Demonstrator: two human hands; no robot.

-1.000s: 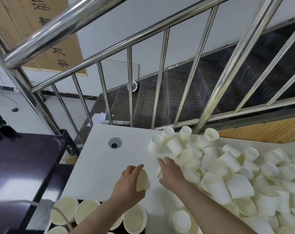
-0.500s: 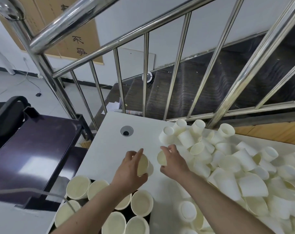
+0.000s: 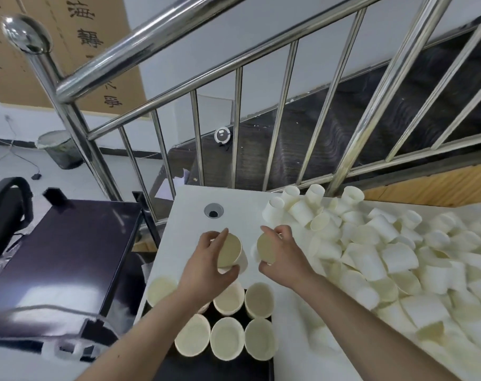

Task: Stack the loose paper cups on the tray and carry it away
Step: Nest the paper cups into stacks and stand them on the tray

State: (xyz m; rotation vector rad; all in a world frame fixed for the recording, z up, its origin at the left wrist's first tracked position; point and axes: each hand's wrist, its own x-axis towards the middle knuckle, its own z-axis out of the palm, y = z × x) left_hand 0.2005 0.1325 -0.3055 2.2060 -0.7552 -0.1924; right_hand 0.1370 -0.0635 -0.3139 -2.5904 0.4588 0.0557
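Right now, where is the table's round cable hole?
Head view: the cable hole sits in the white table's far-left corner, beyond the left hand.

Railing: a polished steel stair railing with slanted bars crosses the upper part of the view, ending in a ball-topped post at the left.
Stairs: dark steps rise behind the bars.
Round device: a small white disc sits on a lower step.
Sign: a brown board with dark characters hangs on the wall.
Bin: a lined wastebasket stands on the floor, far left.
Chair: a black armrest shows at the left edge.
Dark desk: a glossy purple-black surface lies just left of the white tabletop.
Hole: a round cable opening sits in the tabletop's far corner.
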